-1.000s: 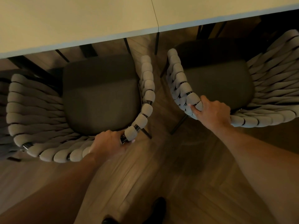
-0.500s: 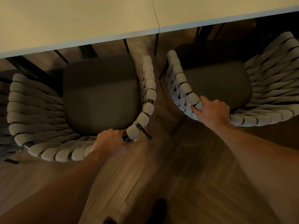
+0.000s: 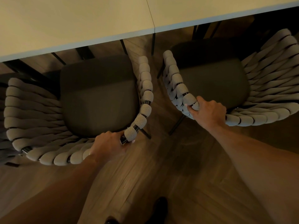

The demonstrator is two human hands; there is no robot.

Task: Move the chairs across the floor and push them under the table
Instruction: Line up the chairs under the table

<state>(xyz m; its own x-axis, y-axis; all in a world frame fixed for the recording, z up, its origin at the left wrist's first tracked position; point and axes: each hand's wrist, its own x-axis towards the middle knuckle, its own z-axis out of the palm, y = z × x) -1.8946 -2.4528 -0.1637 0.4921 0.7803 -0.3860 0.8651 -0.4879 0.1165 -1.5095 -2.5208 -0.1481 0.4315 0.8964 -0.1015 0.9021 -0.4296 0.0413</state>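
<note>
Two chairs with woven grey rope backs and dark seat cushions stand side by side at a pale table (image 3: 77,25). The left chair (image 3: 97,101) has the front of its seat at the table edge. My left hand (image 3: 108,145) grips its curved back rail at the right rear corner. The right chair (image 3: 215,84) sits with its seat front under the tabletop. My right hand (image 3: 208,113) grips that chair's back rail at its left rear corner.
The tabletop is two slabs joined by a seam (image 3: 150,13). Dark metal table legs (image 3: 152,44) stand between the chairs. Wooden floor (image 3: 161,167) spreads below, with my dark shoe (image 3: 160,206) at the bottom. Part of another chair (image 3: 3,143) shows at far left.
Both chairs have crept slightly towards the table and closer to each other. Both hands keep the same grips.
</note>
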